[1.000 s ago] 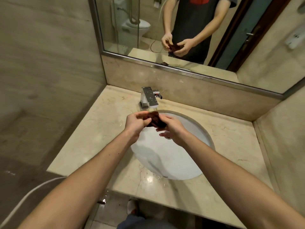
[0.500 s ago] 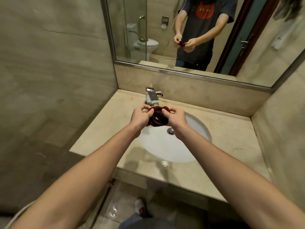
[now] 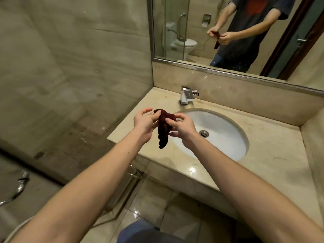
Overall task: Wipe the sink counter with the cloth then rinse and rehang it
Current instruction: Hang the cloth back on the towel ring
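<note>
L hand (image 3: 143, 122) pinches far top edge of dark red cloth (image 3: 163, 130), w/ index finger loose. Cloth hangs limp btwn hands, over counter (image 3: 273, 155) at left rim of sink (image 3: 222, 130). R hand (image 3: 182, 128) grips cloth's right side. Faucet (image 3: 186, 95) far, behind basin.

The cloth (image 3: 163, 128) in my grip is dark maroon, plain. The table (image 3: 273, 155) is cream marble with faint brown veins, and the sink (image 3: 222, 137) set in it is white with a silver drain (image 3: 204, 133). The faucet (image 3: 186, 95) is shiny chrome. The walls (image 3: 70, 67) are beige with streaky banding.
</note>
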